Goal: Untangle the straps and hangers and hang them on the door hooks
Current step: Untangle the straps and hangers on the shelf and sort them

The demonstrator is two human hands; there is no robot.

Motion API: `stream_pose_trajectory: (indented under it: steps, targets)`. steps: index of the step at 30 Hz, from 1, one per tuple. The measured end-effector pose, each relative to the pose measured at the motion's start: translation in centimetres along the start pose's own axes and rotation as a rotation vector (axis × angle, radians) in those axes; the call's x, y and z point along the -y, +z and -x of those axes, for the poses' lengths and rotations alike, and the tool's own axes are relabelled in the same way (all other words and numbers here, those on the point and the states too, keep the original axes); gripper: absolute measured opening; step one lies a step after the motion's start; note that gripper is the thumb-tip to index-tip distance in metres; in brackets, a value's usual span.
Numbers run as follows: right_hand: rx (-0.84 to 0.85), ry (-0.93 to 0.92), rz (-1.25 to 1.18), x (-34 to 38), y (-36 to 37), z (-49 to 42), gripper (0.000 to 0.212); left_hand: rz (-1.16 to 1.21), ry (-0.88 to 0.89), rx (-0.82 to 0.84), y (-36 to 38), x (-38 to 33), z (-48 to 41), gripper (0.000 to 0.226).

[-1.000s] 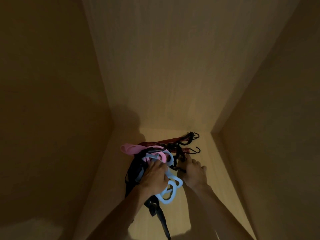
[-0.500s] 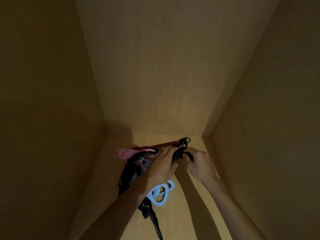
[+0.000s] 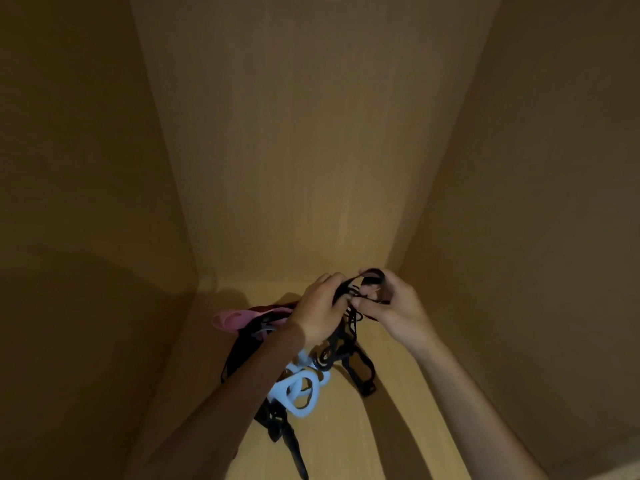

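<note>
A tangle of black straps (image 3: pixel 341 351), a pink hanger (image 3: pixel 232 318) and a light blue hanger (image 3: pixel 299 393) lies on the wooden floor of a cupboard. My left hand (image 3: pixel 320 311) grips a bunch of the black straps, lifted above the pile. My right hand (image 3: pixel 389 303) pinches a dark strap end with a loop near its thumb, close beside the left hand. More black strap (image 3: pixel 294 445) trails toward me under my left forearm. No door hooks are in view.
Wooden side walls (image 3: pixel 86 202) close in left and right, and a back panel (image 3: pixel 311 133) rises ahead. The cupboard floor (image 3: pixel 391 427) runs toward me to the right of the pile. The light is dim.
Both hands have risen from the pile with black straps, lifting them off the floor. The red strap with hooks at the back has gone out of sight behind my hands.
</note>
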State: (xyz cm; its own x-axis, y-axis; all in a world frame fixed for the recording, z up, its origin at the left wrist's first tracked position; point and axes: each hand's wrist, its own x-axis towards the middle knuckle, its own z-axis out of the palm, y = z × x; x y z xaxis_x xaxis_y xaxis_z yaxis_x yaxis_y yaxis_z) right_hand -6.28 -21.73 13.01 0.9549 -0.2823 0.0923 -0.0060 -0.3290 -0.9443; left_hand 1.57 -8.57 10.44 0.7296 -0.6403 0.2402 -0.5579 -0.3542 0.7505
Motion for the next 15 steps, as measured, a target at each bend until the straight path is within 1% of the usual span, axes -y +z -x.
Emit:
stream_pose_trajectory:
  steps: [2,4,7,11,13,15]
  targets:
    - [0.064,0.022,-0.081,-0.3,0.1,0.3,0.040,0.047,-0.030,-0.023,-0.5,-0.2,0.2,0.007]
    - [0.116,0.041,-0.122,-0.7,0.4,0.7,0.051,0.081,-0.054,-0.061,-1.0,-0.1,0.3,0.007]
    - [0.218,0.080,-0.183,-1.5,1.1,1.2,0.059,0.068,-0.084,-0.078,-1.3,0.3,0.8,0.013]
    - [0.427,0.103,-0.082,-2.9,3.0,1.2,0.071,0.101,-0.117,-0.109,-1.3,0.7,1.4,0.026]
    - [0.463,0.122,-0.048,-3.9,4.0,1.0,0.061,0.101,-0.128,-0.115,-1.4,1.0,1.7,0.027]
    - [0.389,0.123,0.038,-4.8,4.7,0.8,0.042,0.081,-0.126,-0.115,-1.7,1.5,1.9,0.022]
